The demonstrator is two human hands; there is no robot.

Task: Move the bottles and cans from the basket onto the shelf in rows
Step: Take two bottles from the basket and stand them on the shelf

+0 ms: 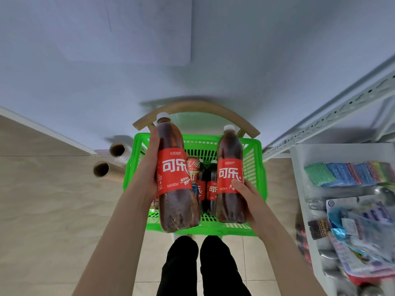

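Observation:
A green plastic basket (254, 167) sits on a chair below me. My left hand (150, 165) grips a large cola bottle (174, 195) with a red label and white cap, held above the basket's left side. My right hand (245, 195) grips a second cola bottle (229, 184) of the same kind above the right side. Down in the basket stand two smaller dark cola bottles (210, 189) and a red can (193, 169). A white metal shelf frame (333, 112) rises at the right.
The wooden chair back (196, 106) curves behind the basket. Two cardboard rolls (109, 162) lie left of it on the tiled floor. A white bin (299, 167) with packets and sponges stands at the right. My legs in black trousers are below.

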